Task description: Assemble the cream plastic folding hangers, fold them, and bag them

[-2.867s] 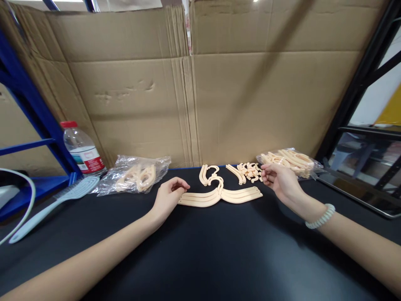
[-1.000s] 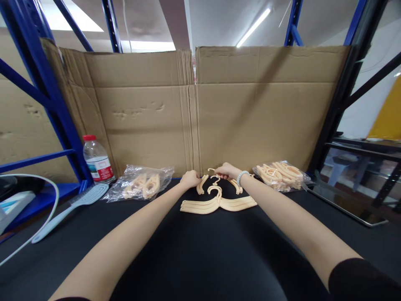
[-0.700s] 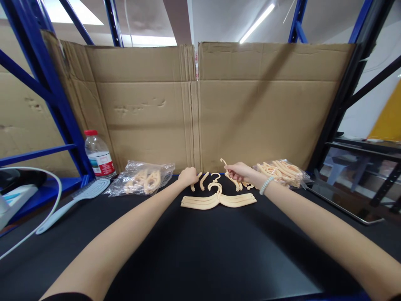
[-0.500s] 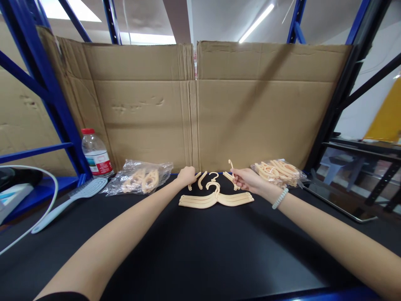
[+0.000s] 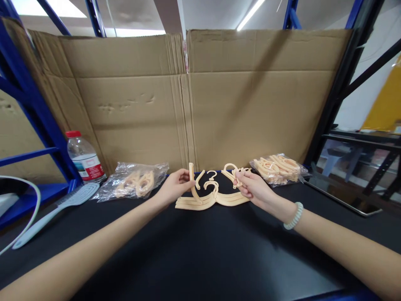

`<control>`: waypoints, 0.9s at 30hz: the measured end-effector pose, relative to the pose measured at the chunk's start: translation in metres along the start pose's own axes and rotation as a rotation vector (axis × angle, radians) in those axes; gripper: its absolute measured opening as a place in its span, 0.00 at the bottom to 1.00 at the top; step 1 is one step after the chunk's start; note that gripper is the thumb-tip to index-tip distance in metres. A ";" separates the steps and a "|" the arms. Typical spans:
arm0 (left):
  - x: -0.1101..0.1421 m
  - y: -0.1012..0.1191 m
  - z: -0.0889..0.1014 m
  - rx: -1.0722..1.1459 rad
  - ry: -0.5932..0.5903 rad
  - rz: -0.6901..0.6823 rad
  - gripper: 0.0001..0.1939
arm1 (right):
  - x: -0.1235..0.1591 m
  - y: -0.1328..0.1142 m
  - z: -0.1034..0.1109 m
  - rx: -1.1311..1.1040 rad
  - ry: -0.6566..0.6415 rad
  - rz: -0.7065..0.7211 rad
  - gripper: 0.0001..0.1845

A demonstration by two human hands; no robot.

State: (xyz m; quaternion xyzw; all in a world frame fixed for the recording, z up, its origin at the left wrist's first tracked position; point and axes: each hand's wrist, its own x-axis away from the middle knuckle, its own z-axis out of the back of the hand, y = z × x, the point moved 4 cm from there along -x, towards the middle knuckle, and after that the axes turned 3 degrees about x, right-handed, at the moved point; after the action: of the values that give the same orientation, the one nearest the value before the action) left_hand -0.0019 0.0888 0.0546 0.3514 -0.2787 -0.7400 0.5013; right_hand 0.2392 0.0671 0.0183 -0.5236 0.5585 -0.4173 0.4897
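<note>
My left hand point(image 5: 176, 184) pinches a cream plastic hanger arm point(image 5: 191, 170), held nearly upright over the left end of some folding hangers point(image 5: 230, 200). These hangers lie overlapped on the black table, their hooks pointing to the back. My right hand point(image 5: 256, 189) is closed on a cream hanger hook point(image 5: 231, 165), whose curve shows to the left of the fingertips; its lower part is hidden. Behind the hangers lie a loose hook point(image 5: 212, 174) and a loose arm point(image 5: 199, 179). More loose arms point(image 5: 227, 174) lie beside my right hand, partly covered by it.
Clear bags of hanger parts lie at left point(image 5: 138, 184) and right point(image 5: 277, 168). A bottle point(image 5: 86, 161), a pale hairbrush point(image 5: 78, 196) and a white cable point(image 5: 38, 200) are farther left. A dark tablet-like panel point(image 5: 343, 196) lies at right. Cardboard point(image 5: 140, 108) walls off the back.
My left hand has lifted a hanger arm and brought it toward me, tilting it up. My right hand has turned and lowered the hook slightly. The view has shifted a little.
</note>
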 end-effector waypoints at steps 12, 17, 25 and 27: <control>0.065 0.004 -0.041 0.528 -0.132 -0.148 0.07 | 0.035 0.012 -0.026 -0.089 -0.118 0.040 0.15; 0.065 -0.001 -0.039 0.500 -0.118 -0.115 0.09 | 0.037 0.014 -0.024 0.018 -0.118 0.044 0.11; 0.071 0.001 -0.034 0.350 0.014 -0.209 0.06 | 0.040 0.016 -0.026 0.108 -0.162 -0.006 0.11; 0.072 0.002 -0.033 0.322 0.027 -0.234 0.05 | 0.042 0.014 -0.028 0.129 -0.210 -0.030 0.13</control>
State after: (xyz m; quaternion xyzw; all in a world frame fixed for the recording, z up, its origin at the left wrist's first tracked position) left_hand 0.0072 0.0187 0.0191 0.4667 -0.3439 -0.7344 0.3530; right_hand 0.2107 0.0251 0.0046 -0.5401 0.4685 -0.4023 0.5718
